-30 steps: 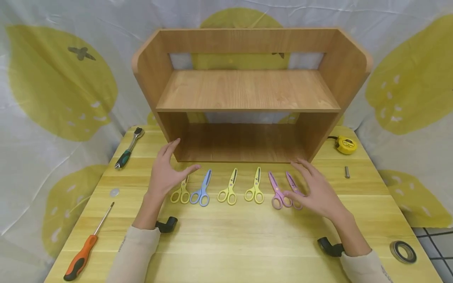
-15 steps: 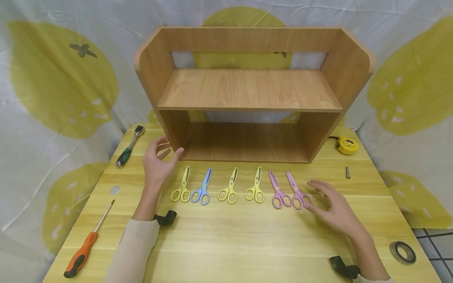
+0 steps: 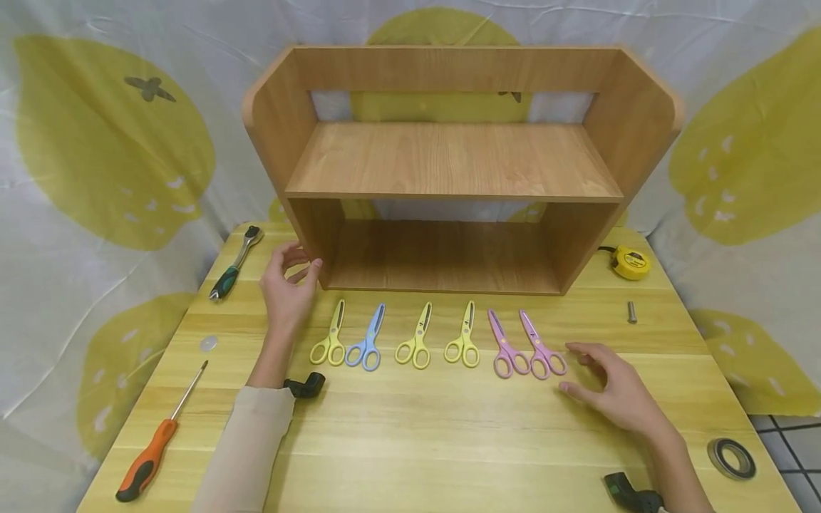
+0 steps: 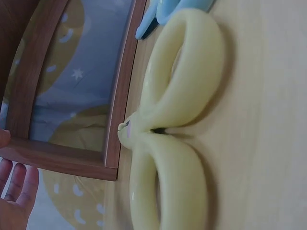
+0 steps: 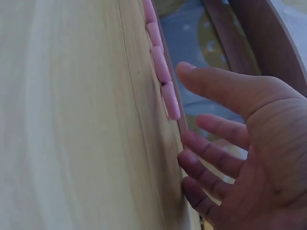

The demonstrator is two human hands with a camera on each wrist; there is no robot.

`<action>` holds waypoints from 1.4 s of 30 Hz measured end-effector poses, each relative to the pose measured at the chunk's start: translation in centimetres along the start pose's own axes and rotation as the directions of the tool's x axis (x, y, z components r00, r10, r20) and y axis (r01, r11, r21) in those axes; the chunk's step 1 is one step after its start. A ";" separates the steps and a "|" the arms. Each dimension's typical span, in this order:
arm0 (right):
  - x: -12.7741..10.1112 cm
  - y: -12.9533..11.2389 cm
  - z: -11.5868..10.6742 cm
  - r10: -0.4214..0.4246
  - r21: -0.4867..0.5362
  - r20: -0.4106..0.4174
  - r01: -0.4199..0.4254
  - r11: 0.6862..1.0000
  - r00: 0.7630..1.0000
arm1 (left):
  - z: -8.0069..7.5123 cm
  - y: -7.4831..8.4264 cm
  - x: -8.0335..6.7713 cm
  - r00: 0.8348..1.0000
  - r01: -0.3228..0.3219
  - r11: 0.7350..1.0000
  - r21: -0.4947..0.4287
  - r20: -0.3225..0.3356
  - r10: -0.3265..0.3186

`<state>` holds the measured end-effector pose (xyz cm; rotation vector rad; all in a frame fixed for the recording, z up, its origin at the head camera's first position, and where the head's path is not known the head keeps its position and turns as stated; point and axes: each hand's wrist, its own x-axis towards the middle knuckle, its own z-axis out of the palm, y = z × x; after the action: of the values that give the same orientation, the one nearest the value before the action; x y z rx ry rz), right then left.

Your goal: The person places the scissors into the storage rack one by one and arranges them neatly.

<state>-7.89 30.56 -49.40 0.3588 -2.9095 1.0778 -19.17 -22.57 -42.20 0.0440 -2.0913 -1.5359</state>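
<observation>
My left hand [image 3: 288, 292] is at the lower left side panel of a two-tier wooden shelf [image 3: 449, 160]. Its thumb [image 4: 4, 139] lies at the panel's front edge and its fingers [image 4: 21, 189] against the outer face, pinching the panel between them. My right hand [image 3: 618, 392] hovers with loosely bent fingers, holding nothing, just right of the pink scissors [image 3: 545, 360]. In front of the shelf a row of scissors lies flat: yellow scissors [image 3: 330, 345] at the left end, then blue scissors [image 3: 367, 345], two more yellow pairs [image 3: 415, 349] and another pink pair [image 3: 507, 356].
On the left lie a ratchet wrench [image 3: 234, 267], a clear disc [image 3: 208, 343] and an orange screwdriver [image 3: 149, 456]. On the right are a yellow tape measure [image 3: 630, 263], a bolt [image 3: 631, 312] and a ring bearing [image 3: 731, 458]. A lemon-print cloth [image 3: 115, 164] hangs behind.
My left hand has moved left from over the yellow scissors to the shelf's side panel. My right hand has drawn back to the right, away from the pink scissors. The scissors lie as before.
</observation>
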 end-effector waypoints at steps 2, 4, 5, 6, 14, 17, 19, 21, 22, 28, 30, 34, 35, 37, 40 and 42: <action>0.1 0.1 0.2 -0.009 0.007 0.013 0.008 1.000 1.000 | 0.0 0.0 0.1 1.000 0.006 1.000 0.006 0.006 -0.006; 0.4 0.3 0.5 -0.014 0.008 0.030 0.014 1.000 0.999 | 0.0 0.0 0.1 1.000 0.016 1.000 0.019 0.007 -0.017; 0.5 0.3 0.7 -0.016 0.011 0.040 0.016 1.000 0.999 | 0.0 0.0 0.2 1.000 0.022 0.999 0.025 0.007 -0.022; 0.7 0.3 0.8 -0.020 0.009 0.045 0.019 1.000 0.999 | 0.0 0.0 0.2 1.000 0.026 0.999 0.031 0.007 -0.026; 1.7 -0.3 1.1 -0.036 -0.028 0.041 0.037 0.999 0.999 | 0.0 -0.7 0.2 0.999 0.033 0.998 0.057 0.010 -0.033; 2.0 -0.5 1.2 -0.039 -0.047 0.052 0.041 0.998 0.998 | 0.0 -0.7 0.2 0.999 0.040 0.997 0.063 0.003 -0.040; 2.1 -0.6 1.2 -0.033 -0.051 0.056 0.036 0.998 0.998 | 0.0 -0.8 0.2 0.999 0.042 0.996 0.074 0.003 -0.043; 2.2 -0.7 1.3 -0.028 -0.053 0.056 0.031 0.998 0.998 | -0.1 -0.9 0.2 0.999 0.044 0.995 0.087 0.002 -0.044; 2.3 -0.8 1.3 -0.025 -0.051 0.054 0.027 0.998 0.998 | -0.1 -0.9 0.3 0.999 0.044 0.995 0.094 0.001 -0.044; 2.4 -1.1 1.5 -0.017 -0.023 0.033 0.018 1.000 0.999 | -0.2 -1.4 0.6 0.999 0.046 0.995 0.086 -0.016 -0.045; 2.3 -1.2 1.5 -0.004 -0.014 0.030 0.004 1.000 1.000 | -0.2 -2.1 0.7 0.999 0.050 0.995 0.089 -0.020 -0.048; 2.0 -1.3 1.4 0.036 -0.004 0.030 -0.036 0.999 0.999 | 0.0 -3.7 1.1 0.999 0.051 0.992 0.112 -0.023 -0.049; 1.9 -1.3 1.4 0.043 0.000 0.029 -0.043 0.999 0.999 | 0.0 -4.0 1.1 0.999 0.049 0.992 0.116 -0.025 -0.047; 1.9 -1.2 1.2 0.062 0.014 0.035 -0.062 0.998 0.997 | 0.1 -4.3 1.2 0.999 0.046 0.993 0.112 -0.031 -0.043; 1.9 -1.1 1.0 0.081 0.045 0.049 -0.083 0.995 0.995 | 0.1 -4.5 1.2 0.998 0.039 0.994 0.101 -0.043 -0.035; 1.9 -1.0 0.9 0.092 0.075 0.051 -0.095 0.993 0.994 | 0.2 -4.6 1.3 0.998 0.034 0.994 0.101 -0.048 -0.030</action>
<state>-9.48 28.83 -49.28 0.2554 -2.9599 1.2138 -21.62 -24.47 -45.85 0.1492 -2.1403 -1.4321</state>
